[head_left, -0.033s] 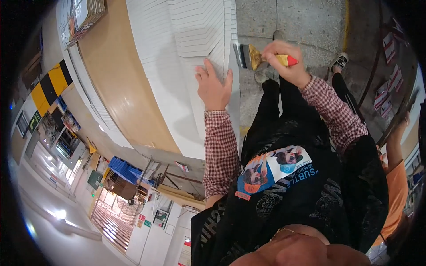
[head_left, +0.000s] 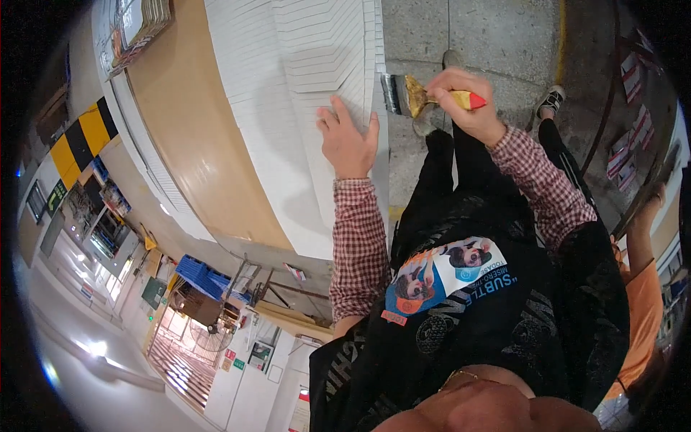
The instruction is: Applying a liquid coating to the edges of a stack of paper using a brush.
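Note:
My left hand [head_left: 348, 140] lies with fingers spread on a stack of white sheets [head_left: 322, 47], whose overlapping edges make rows of fine dark lines. Wrapped round a paintbrush [head_left: 414, 97] is my right hand [head_left: 464, 104], just off the right edge of the sheets. The brush has a yellow handle with a red end, a stained yellow middle and dark bristles. Its bristles point left, toward the edge of the sheets; whether they touch it I cannot tell.
Left of the sheets runs a tan table surface [head_left: 194, 129], with a pile of printed papers [head_left: 137, 32] at its far left. Blue crates [head_left: 201, 273] stand at lower left. A person in an orange top [head_left: 643, 309] is at the right, near a curved dark edge.
The paintbrush and my right hand have shifted slightly to the right and nearer to me. My left hand stays in place on the sheets.

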Available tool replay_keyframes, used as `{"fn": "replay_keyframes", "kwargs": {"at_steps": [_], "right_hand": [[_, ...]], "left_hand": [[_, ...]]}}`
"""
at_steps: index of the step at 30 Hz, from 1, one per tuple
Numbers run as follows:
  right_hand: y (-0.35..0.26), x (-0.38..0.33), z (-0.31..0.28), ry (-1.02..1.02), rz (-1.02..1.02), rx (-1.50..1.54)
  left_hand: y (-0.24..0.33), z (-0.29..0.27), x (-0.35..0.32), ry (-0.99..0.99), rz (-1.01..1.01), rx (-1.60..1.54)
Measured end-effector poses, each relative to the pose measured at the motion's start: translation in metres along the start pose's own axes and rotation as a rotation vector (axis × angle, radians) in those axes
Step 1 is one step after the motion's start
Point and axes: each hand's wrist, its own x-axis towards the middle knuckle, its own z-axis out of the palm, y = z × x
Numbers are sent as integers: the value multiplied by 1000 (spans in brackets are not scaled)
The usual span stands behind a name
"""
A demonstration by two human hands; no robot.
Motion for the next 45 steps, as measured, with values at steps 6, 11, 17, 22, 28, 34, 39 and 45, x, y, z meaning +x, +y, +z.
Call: {"fn": "replay_keyframes", "kwargs": {"at_steps": [6,11,17,22,28,34,39,45], "right_hand": [[-7,-2,-8,95,-35,10],[6,-11,-3,123,-46,-31],[11,-3,3,134,-137,-86],[21,13,14,174,-206,-107],[13,-29,28,83,-109,-44],[1,-14,21,163,-172,-28],[10,-31,35,113,-142,-60],[-8,-74,37,-6,-4,63]], "left_hand": [[9,42,-14,290,-92,-39],[-11,61,-60,229,-173,101],[-36,28,-61,108,-9,-84],[-45,11,-55,22,29,-195],[-48,6,-53,4,50,-235],[-48,8,-52,20,63,-174],[-46,14,-51,95,91,-105],[-33,24,-50,138,18,15]]}}
